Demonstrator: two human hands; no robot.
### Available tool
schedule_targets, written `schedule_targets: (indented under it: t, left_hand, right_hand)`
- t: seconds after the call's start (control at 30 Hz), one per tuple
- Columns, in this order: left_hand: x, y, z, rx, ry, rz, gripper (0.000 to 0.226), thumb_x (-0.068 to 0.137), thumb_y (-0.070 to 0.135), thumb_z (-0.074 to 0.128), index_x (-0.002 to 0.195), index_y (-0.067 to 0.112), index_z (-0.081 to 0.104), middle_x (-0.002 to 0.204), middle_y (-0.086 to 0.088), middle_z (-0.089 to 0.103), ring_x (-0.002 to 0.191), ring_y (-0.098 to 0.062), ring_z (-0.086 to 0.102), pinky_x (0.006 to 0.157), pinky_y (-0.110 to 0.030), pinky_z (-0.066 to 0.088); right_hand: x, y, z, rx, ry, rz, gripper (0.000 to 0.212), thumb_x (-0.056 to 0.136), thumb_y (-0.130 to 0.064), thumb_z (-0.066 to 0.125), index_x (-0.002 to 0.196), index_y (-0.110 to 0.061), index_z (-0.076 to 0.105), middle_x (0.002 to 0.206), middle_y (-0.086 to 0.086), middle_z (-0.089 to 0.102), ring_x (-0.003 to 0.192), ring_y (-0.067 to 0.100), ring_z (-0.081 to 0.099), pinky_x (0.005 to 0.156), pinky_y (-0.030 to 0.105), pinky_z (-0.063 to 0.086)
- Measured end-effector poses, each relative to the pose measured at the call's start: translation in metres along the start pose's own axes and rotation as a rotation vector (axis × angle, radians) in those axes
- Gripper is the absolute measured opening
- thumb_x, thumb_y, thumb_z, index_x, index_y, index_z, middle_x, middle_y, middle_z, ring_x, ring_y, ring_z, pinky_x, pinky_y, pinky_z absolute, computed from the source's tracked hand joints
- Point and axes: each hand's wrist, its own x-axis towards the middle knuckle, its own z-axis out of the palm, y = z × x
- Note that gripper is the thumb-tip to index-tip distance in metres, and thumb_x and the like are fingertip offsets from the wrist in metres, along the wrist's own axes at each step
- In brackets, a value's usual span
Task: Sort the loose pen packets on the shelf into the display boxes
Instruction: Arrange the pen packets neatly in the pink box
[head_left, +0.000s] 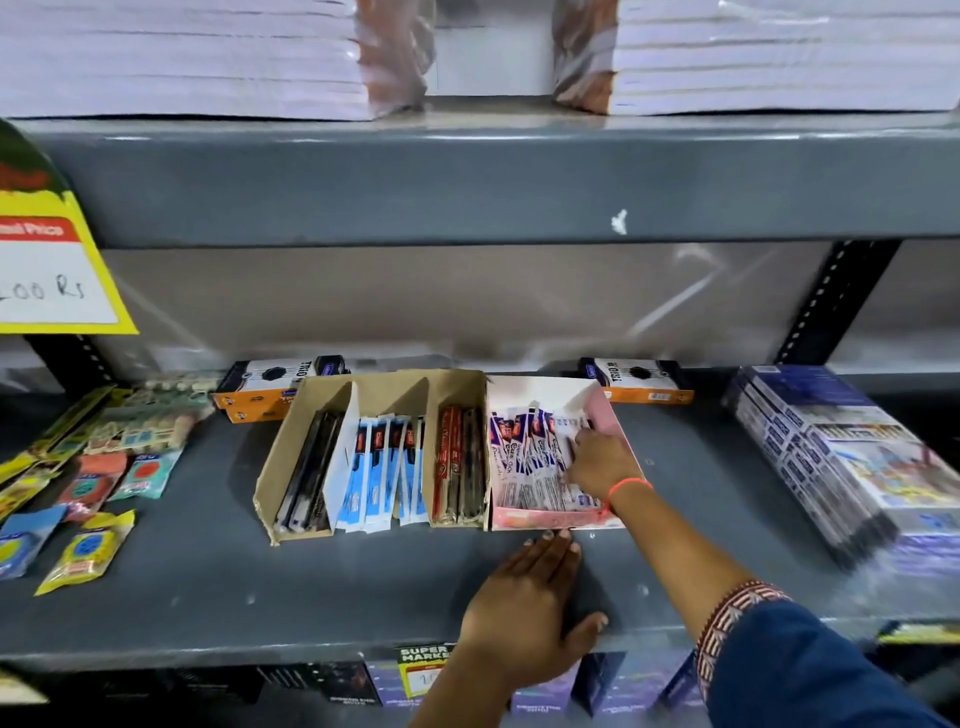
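A brown cardboard display box (291, 441) on the grey shelf (208, 587) holds black pen packets (309, 473), blue-and-white packets (382, 467) and red-brown packets (460, 465) in separate slots. To its right stands a pink display box (605, 410) filled with purple-and-white pen packets (524, 457). My right hand (597, 465) reaches into the pink box, its fingers pressed on those packets; a firm grip cannot be made out. My left hand (524, 608) lies flat and open on the shelf, fingertips at the pink box's front edge.
Two orange-and-black boxes (270, 384) (639, 382) lie behind the display boxes. Loose eraser and stationery packs (104, 467) cover the shelf's left. A wrapped stack of blue boxes (841, 457) sits right. Paper reams (182, 57) fill the shelf above; a yellow price sign (47, 260) hangs left.
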Motion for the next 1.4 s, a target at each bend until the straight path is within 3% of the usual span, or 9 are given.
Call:
schedule_targets:
  t: [0.1, 0.27, 0.53, 0.77, 0.97, 1.1, 1.2, 1.3, 1.4]
  left_hand:
    - [0.0, 0.0, 0.001, -0.01, -0.011, -0.004, 0.08, 0.09, 0.058, 0.001, 0.113, 0.018, 0.067, 0.117, 0.005, 0.067, 0.109, -0.009, 0.06, 0.09, -0.023, 0.047]
    - [-0.001, 0.0, 0.0, -0.014, -0.02, -0.001, 0.079, 0.09, 0.058, 0.002, 0.114, 0.019, 0.066, 0.118, 0.005, 0.066, 0.109, -0.009, 0.06, 0.091, -0.022, 0.045]
    - [0.0, 0.0, 0.001, 0.007, 0.008, 0.03, 0.078, 0.091, 0.057, 0.005, 0.115, 0.015, 0.065, 0.119, 0.001, 0.066, 0.109, -0.013, 0.06, 0.092, -0.025, 0.046]
    - [0.0, -0.002, 0.009, 0.024, 0.053, 0.057, 0.065, 0.08, 0.06, 0.037, 0.119, 0.014, 0.063, 0.119, 0.0, 0.065, 0.11, -0.014, 0.06, 0.092, -0.026, 0.046]
    - [0.0, -0.001, 0.004, -0.01, 0.015, 0.02, 0.077, 0.09, 0.058, 0.007, 0.116, 0.015, 0.064, 0.118, 0.001, 0.067, 0.109, -0.013, 0.061, 0.091, -0.026, 0.046]
    - [0.0, -0.001, 0.002, -0.009, 0.003, 0.012, 0.078, 0.09, 0.058, 0.005, 0.116, 0.017, 0.065, 0.118, 0.002, 0.066, 0.109, -0.011, 0.06, 0.093, -0.025, 0.044]
    - [0.0, -0.001, 0.002, -0.005, -0.01, 0.007, 0.078, 0.09, 0.058, 0.004, 0.115, 0.017, 0.066, 0.118, 0.003, 0.067, 0.109, -0.01, 0.06, 0.092, -0.024, 0.045]
    - [0.0, -0.002, 0.003, -0.003, -0.001, 0.013, 0.078, 0.09, 0.059, 0.005, 0.117, 0.016, 0.065, 0.118, 0.002, 0.066, 0.11, -0.012, 0.06, 0.093, -0.025, 0.045]
    - [0.0, -0.002, 0.003, 0.0, -0.01, 0.012, 0.078, 0.09, 0.058, 0.004, 0.116, 0.017, 0.065, 0.118, 0.002, 0.066, 0.109, -0.011, 0.06, 0.093, -0.025, 0.045]
  right_hand:
    - [-0.001, -0.001, -0.001, 0.038, -0.012, 0.007, 0.024, 0.085, -0.011, 0.054, 0.105, -0.001, 0.061, 0.108, 0.016, 0.07, 0.105, 0.029, 0.064, 0.093, 0.03, 0.048]
    - [-0.009, -0.007, -0.004, -0.058, 0.01, -0.009, 0.028, 0.088, -0.017, 0.048, 0.109, -0.003, 0.061, 0.11, 0.015, 0.07, 0.106, 0.029, 0.064, 0.095, 0.033, 0.05]
    - [-0.016, -0.015, -0.001, -0.233, 0.078, -0.04, 0.032, 0.09, -0.002, 0.039, 0.115, -0.003, 0.058, 0.118, 0.015, 0.065, 0.109, 0.032, 0.063, 0.085, 0.037, 0.053]
    - [-0.019, -0.014, 0.003, -0.165, 0.055, -0.039, 0.03, 0.091, -0.004, 0.041, 0.117, -0.003, 0.056, 0.119, 0.017, 0.061, 0.108, 0.033, 0.063, 0.088, 0.04, 0.056]
    - [-0.013, -0.012, 0.003, 0.087, 0.006, 0.028, 0.037, 0.086, 0.0, 0.047, 0.123, 0.0, 0.047, 0.117, 0.021, 0.062, 0.105, 0.036, 0.063, 0.086, 0.039, 0.055]
    - [-0.007, -0.009, -0.004, 0.245, -0.062, 0.11, 0.046, 0.082, -0.007, 0.065, 0.123, 0.0, 0.046, 0.118, 0.019, 0.063, 0.105, 0.031, 0.063, 0.086, 0.032, 0.052]
    - [-0.006, -0.01, -0.008, 0.309, -0.071, 0.117, 0.047, 0.083, -0.005, 0.062, 0.127, 0.001, 0.045, 0.121, 0.019, 0.061, 0.097, 0.027, 0.059, 0.089, 0.032, 0.05]
    - [-0.006, -0.013, -0.006, 0.309, -0.018, 0.089, 0.047, 0.083, -0.002, 0.058, 0.128, -0.001, 0.043, 0.121, 0.019, 0.061, 0.107, 0.032, 0.06, 0.09, 0.032, 0.049]
    - [-0.008, -0.016, -0.002, 0.31, -0.051, 0.039, 0.039, 0.086, -0.005, 0.054, 0.124, -0.001, 0.044, 0.105, 0.016, 0.064, 0.097, 0.03, 0.061, 0.077, 0.028, 0.047]
